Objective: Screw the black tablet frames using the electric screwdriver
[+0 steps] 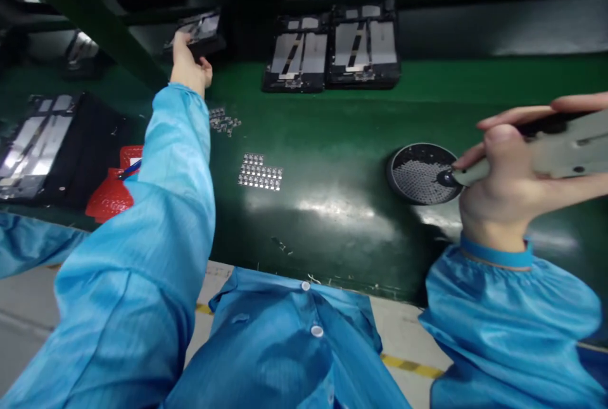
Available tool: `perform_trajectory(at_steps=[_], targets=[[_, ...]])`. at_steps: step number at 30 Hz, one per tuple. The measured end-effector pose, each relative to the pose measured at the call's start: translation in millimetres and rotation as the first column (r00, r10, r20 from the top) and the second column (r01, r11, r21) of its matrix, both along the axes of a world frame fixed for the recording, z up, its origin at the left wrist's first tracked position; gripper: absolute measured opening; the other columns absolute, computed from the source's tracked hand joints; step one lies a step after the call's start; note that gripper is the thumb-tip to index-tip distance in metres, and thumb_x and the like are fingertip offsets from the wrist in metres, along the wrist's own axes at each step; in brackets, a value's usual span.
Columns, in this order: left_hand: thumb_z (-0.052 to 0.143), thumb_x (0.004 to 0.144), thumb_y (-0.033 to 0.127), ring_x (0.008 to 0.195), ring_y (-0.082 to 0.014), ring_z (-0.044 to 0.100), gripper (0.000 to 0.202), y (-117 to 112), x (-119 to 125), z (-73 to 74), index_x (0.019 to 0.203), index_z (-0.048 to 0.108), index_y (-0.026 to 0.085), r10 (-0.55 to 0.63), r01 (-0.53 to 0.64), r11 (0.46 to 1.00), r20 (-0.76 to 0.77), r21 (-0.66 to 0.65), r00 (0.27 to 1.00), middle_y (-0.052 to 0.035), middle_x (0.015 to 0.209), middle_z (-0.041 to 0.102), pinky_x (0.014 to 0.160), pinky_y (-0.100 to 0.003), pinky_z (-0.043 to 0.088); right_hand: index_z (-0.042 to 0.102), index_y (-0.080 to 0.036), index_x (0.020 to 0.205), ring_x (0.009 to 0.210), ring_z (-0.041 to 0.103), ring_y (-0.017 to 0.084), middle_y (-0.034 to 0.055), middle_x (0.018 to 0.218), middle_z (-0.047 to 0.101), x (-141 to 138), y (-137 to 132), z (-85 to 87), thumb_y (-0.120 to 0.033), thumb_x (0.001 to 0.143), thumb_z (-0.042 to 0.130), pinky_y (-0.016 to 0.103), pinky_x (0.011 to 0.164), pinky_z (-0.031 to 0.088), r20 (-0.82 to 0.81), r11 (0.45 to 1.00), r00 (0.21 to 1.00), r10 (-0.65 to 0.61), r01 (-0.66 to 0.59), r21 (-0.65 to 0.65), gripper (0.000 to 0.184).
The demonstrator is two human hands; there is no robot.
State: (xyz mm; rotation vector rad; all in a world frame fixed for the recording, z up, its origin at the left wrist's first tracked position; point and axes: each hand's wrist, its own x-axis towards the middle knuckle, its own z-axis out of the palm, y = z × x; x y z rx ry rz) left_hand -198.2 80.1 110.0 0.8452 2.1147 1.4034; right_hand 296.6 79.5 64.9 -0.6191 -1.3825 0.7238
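Observation:
My left hand (pixel 189 67) reaches to the far left, closed at the near edge of an opened tablet (pixel 204 26); its fingertips are partly hidden. The tablet is dark with silvery parts and looks tilted. On the right, my right hand (pixel 498 175) grips a grey electric screwdriver (pixel 565 146), held nearly level. The screwdriver's dark tip end (pixel 445 178) is over a round black screw tray (pixel 415 153), whose surface is covered with small screws in rows. Whether the tip touches a screw I cannot tell.
Two stacks of opened tablets, a left stack (pixel 299 54) and a right stack (pixel 365 42), lie at the back. Small metal parts sit in neat rows (pixel 260 173) and a loose pile (pixel 223 121). A red bag (pixel 108 197) and another tablet (pixel 35 143) are left. A green post (pixel 95 16) slants there.

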Motion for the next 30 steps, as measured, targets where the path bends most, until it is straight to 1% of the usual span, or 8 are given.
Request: perform_trajectory(at_steps=[4,9,11,15,22,26,28,30], targets=[[0.033,0.122,0.033,0.158,-0.0134,0.051,0.047,-14.1,39.3,-7.1,0.092,0.069,0.024,-0.005,-0.049,0.984,0.305,0.169,0.952,0.0073,0.127,0.076,0.122,-0.032,0.053,0.041,-0.012,0.116,0.086,0.066,0.0,-0.0001,0.107,0.053,0.3,2.1,2.0,-0.045,0.09,0.077,0.006,0.053,0.047,0.02,1.0,1.0,0.019,-0.019,0.023,0.055],[0.062,0.115,0.022,0.141,-0.0111,0.064,0.017,-102.5,187.9,2.0,0.105,0.075,0.026,-0.18,-0.019,0.954,0.623,0.299,0.761,0.0087,0.118,0.081,0.103,-0.02,0.058,0.036,-0.013,0.117,0.071,0.058,0.0,0.0002,0.095,0.052,-0.4,8.5,2.8,-0.046,0.093,0.075,0.012,0.047,0.038,-0.025,0.992,0.992,0.126,-0.126,0.013,0.057],[0.069,0.112,0.026,0.129,-0.0134,0.072,0.008,-145.1,243.8,7.8,0.11,0.077,0.026,-0.147,-0.013,0.977,0.711,0.214,0.687,0.0084,0.115,0.082,0.093,-0.02,0.062,0.039,-0.012,0.115,0.076,0.061,0.0,0.0015,0.102,0.052,-0.1,10.2,2.0,-0.041,0.091,0.078,0.013,0.047,0.038,-0.07,0.988,0.986,0.151,-0.15,0.021,0.054],[0.08,0.106,0.032,0.145,-0.0213,0.066,0.018,-195.8,304.8,5.4,0.123,0.077,0.026,-0.063,0.122,0.993,0.853,0.0,0.518,0.001,0.145,0.076,0.112,-0.026,0.063,0.045,-0.012,0.118,0.077,0.061,-0.003,-0.002,0.099,0.051,1.6,10.7,-1.4,-0.036,0.092,0.076,0.013,0.048,0.04,-0.062,0.986,0.985,0.162,-0.16,0.042,0.047],[0.067,0.113,0.051,0.137,-0.0263,0.072,0.039,-219.1,314.0,-19.7,0.134,0.078,0.02,0.064,0.471,0.867,0.974,-0.161,0.216,-0.0112,0.147,0.075,0.117,-0.033,0.062,0.036,-0.014,0.12,0.071,0.059,-0.003,-0.0059,0.101,0.059,2.1,10.2,-6.9,-0.028,0.095,0.068,0.011,0.05,0.04,-0.09,0.982,0.978,0.19,-0.19,0.001,0.043],[0.067,0.108,0.064,0.109,-0.0261,0.081,0.055,-216.9,301.1,-4.4,0.142,0.077,0.023,-0.087,0.817,0.574,0.988,-0.057,0.13,-0.0138,0.136,0.079,0.095,-0.035,0.07,0.028,-0.017,0.116,0.06,0.053,0.002,-0.004,0.098,0.06,1.6,10.2,-7.6,-0.026,0.086,0.071,0.017,0.044,0.034,-0.237,0.987,0.966,0.105,-0.131,-0.097,0.053],[0.078,0.102,0.06,0.098,-0.025,0.08,0.042,-205.4,277.4,11.6,0.129,0.084,0.029,-0.391,0.91,0.41,0.888,-0.069,0.244,-0.0085,0.122,0.083,0.086,-0.035,0.068,0.028,-0.019,0.115,0.064,0.057,0.002,-0.0036,0.101,0.06,2.0,11.1,-8.3,-0.029,0.087,0.075,0.016,0.045,0.035,-0.24,0.989,0.967,0.082,-0.108,-0.1,0.056],[0.086,0.096,0.056,0.104,-0.0272,0.075,0.029,-190.8,237.4,21.8,0.116,0.088,0.035,-0.701,0.855,0.457,0.493,-0.244,0.516,-0.0026,0.117,0.082,0.095,-0.039,0.063,0.028,-0.018,0.115,0.074,0.064,0.003,-0.0027,0.101,0.059,1.9,12.0,-9.2,-0.033,0.091,0.075,0.014,0.048,0.039,-0.185,0.994,0.981,0.059,-0.076,-0.084,0.055]])
